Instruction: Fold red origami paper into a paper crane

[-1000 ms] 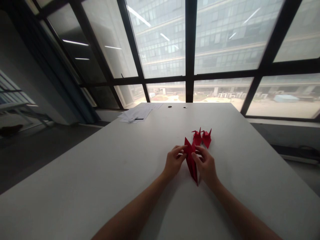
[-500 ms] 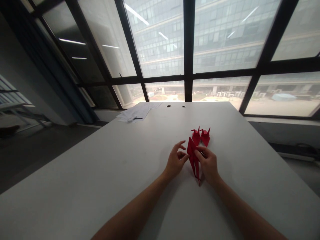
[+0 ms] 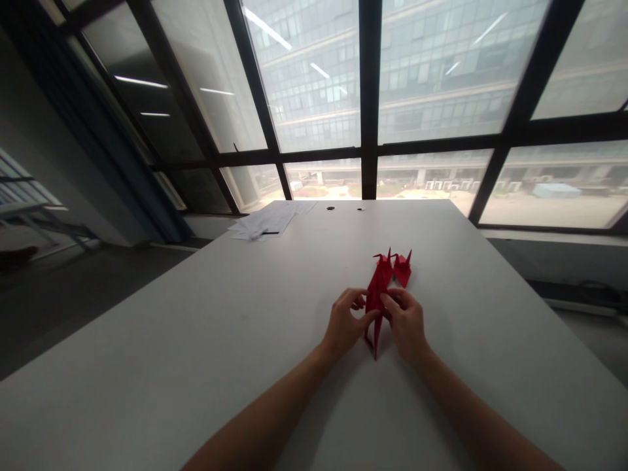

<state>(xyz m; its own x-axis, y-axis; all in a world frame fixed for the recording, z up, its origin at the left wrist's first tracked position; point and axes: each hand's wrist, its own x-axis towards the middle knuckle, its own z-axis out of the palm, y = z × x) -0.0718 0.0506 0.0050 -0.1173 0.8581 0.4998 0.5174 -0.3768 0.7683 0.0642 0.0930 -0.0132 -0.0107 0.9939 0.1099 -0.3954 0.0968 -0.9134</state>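
Between my hands is a folded red paper crane (image 3: 377,296), one broad point up and two narrow points hanging toward me. My right hand (image 3: 405,318) pinches its right edge between thumb and fingers. On its left edge, my left hand (image 3: 346,320) closes with the thumb in front and fingertips at the side. Just behind stand two finished red paper cranes; the right one (image 3: 403,269) shows fully, while the left one (image 3: 385,259) is partly hidden by the paper in my hands.
The white table (image 3: 220,340) stretches to the windows. Loose white paper sheets (image 3: 275,219) lie at its far left with a black pen (image 3: 270,233) on them. Two cable holes (image 3: 331,208) sit near the back edge. A dark blue curtain (image 3: 142,176) hangs at left.
My left hand has come in from beside the folded paper and now grips its left edge. The paper's lower points have swung left, and its top leans slightly right over the left crane.
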